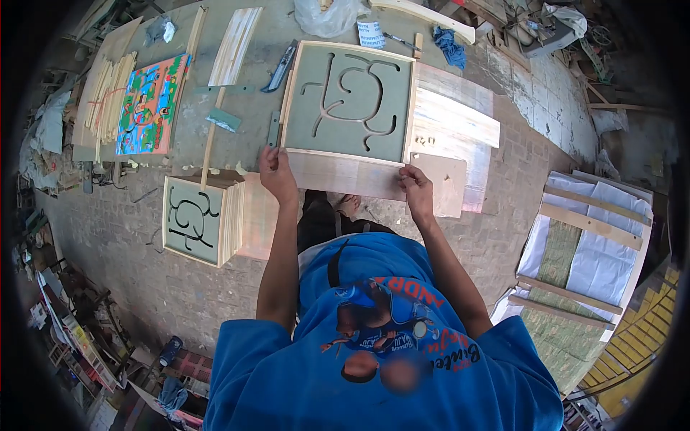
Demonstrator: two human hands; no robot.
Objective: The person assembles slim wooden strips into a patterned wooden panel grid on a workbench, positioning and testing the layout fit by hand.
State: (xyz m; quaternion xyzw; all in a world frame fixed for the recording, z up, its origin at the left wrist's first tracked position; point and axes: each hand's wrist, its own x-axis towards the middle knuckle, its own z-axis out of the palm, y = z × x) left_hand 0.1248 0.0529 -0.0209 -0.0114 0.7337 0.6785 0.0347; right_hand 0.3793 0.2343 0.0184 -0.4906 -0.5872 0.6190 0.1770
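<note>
A square grey-green board point(302, 121) with curved cut-out grooves lies on the worktable, bordered by a pale wooden frame point(412, 108). My left hand point(279, 177) is closed at the frame's near left corner, its fingertips pinched there. At the near right corner, the fingers of my right hand point(417, 192) are likewise closed on the frame's end. The exact grip of both hands is partly hidden by the fingers. A blue utility knife point(279, 67) rests just left of the frame. Under the frame's near side is a light wooden plank point(338, 174).
Similar grooved boards form a stack point(228, 215) at the lower left. A colourful printed board point(152, 108) and thin wooden strips point(105, 108) lie on the table's left. Toward the back are a plastic bag point(327, 18) and blue cloth point(449, 47). A wrapped panel point(582, 251) stands at right.
</note>
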